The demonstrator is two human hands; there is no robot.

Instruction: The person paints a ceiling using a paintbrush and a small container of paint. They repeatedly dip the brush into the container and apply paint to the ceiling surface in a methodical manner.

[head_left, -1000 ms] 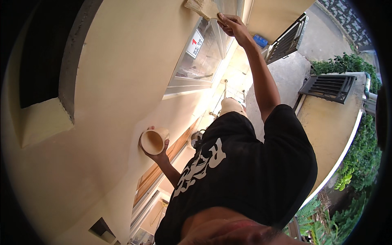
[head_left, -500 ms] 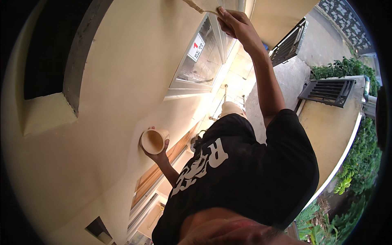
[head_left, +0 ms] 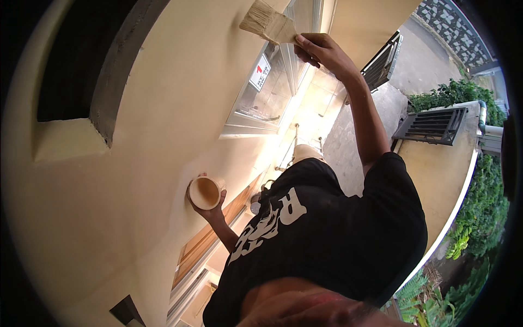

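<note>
My right hand (head_left: 322,50) is raised high and grips the handle of a wide flat paintbrush (head_left: 267,23). Its pale bristles lie against the cream wall (head_left: 163,92) beside a window frame. My left hand (head_left: 210,206) is held low and cups a small round container (head_left: 204,192) with cream paint inside, close to the same wall. My black shirt with white print (head_left: 327,240) fills the lower middle of the view.
A glazed window (head_left: 267,92) with a small sign sits in the wall below the brush. A dark recessed opening (head_left: 71,60) is at the upper left. Far below are a paved yard, metal grilles (head_left: 433,125), a low wall and green plants (head_left: 479,207).
My right hand and the brush have shifted slightly down and right along the wall, showing more of the bristles. The left hand with the container has stayed nearly still.
</note>
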